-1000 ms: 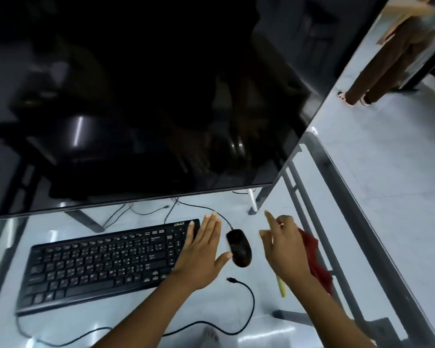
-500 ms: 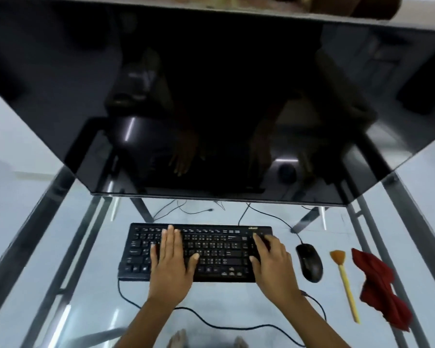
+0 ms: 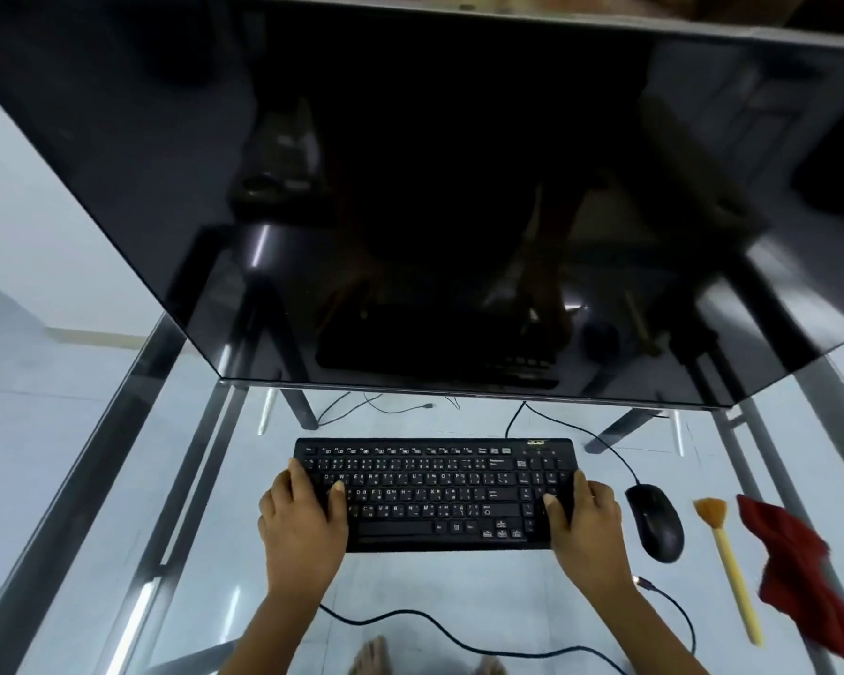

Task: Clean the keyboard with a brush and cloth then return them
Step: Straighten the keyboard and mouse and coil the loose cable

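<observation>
lying left to right: keyboard (image 3: 434, 494)

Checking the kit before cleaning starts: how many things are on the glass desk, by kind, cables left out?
keyboard: 1
mouse: 1
brush: 1
cloth: 1
monitor: 1
Total: 5
</observation>
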Motion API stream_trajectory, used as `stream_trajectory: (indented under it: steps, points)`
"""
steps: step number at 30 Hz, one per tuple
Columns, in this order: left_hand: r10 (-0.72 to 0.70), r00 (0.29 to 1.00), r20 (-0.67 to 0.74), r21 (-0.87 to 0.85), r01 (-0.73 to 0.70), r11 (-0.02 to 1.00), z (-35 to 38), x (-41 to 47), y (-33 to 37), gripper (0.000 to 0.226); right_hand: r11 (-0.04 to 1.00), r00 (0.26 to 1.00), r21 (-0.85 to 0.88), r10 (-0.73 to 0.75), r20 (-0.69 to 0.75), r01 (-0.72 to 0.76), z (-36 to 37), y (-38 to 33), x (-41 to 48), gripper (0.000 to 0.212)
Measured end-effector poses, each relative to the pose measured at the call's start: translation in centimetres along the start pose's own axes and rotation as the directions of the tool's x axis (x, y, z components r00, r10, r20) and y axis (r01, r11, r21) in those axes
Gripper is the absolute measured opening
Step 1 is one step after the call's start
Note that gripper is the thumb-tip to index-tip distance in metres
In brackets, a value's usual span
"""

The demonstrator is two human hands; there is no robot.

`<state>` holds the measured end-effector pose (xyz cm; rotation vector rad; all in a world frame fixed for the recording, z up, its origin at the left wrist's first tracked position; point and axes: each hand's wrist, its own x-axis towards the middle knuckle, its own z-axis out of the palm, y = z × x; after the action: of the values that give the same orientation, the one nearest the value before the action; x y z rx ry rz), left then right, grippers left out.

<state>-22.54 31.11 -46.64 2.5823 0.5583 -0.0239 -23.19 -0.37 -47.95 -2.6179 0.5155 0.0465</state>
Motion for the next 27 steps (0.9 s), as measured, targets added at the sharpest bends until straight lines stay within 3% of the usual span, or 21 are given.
stream_trajectory:
  steps: [10, 15, 20, 27]
  points:
    - [0.095, 0.995, -0.036, -0.041, -0.097, 0.994, -0.3, 5.5, -0.3, 0.061, 0.995, 0.997, 0.083, 0.054, 0.052, -0.059, 0.4, -3.9, 2.9, 0.053]
    - [-0.116, 0.993, -0.034, -0.025, 0.116, 0.993, -0.5, 5.6, -2.2, 0.059, 0.973, 0.979, 0.121, 0.192, 0.065, -0.199, -0.1, -3.0, 2.9, 0.058]
    - [-0.130, 0.992, 0.005, -0.085, 0.130, 0.988, 1.0, 5.0, -3.6, 0.025, 0.986, 0.995, 0.131, 0.103, -0.014, -0.100, 0.9, -2.9, 2.8, 0.032]
    - [-0.148, 0.989, -0.010, -0.143, 0.145, 0.979, 0.3, 7.3, -1.6, 0.031, 0.984, 0.998, 0.166, 0.068, 0.017, -0.070, 1.5, -3.7, 5.0, 0.039]
